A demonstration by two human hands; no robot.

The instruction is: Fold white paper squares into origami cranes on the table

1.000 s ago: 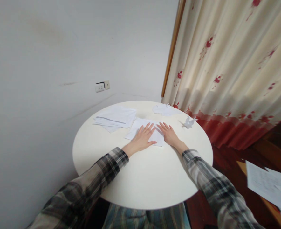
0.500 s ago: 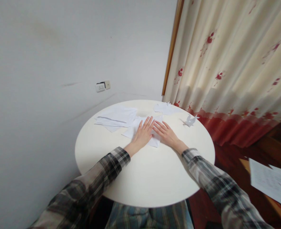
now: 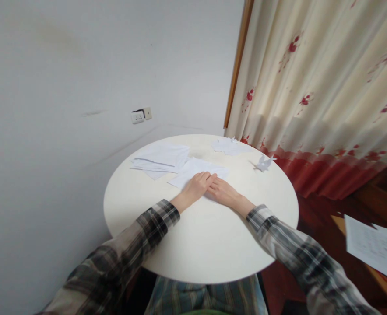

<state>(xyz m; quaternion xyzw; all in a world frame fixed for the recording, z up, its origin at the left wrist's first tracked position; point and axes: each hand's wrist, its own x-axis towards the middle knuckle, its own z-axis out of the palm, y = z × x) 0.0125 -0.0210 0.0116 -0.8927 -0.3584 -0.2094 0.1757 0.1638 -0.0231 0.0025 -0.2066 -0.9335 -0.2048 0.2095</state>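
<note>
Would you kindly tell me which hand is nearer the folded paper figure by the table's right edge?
Right: the right hand is to the near left of the folded paper figure; the left hand is farther left.

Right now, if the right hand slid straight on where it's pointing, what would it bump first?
Your left hand: the right hand points toward it, and their fingers look close enough to touch or overlap, though it's hard to tell.

On the table (image 3: 202, 245), the paper stack (image 3: 162, 154) lies left of the sheet (image 3: 198, 166), the folded figure (image 3: 264, 163) right, loose paper (image 3: 226, 147) far right.
</note>
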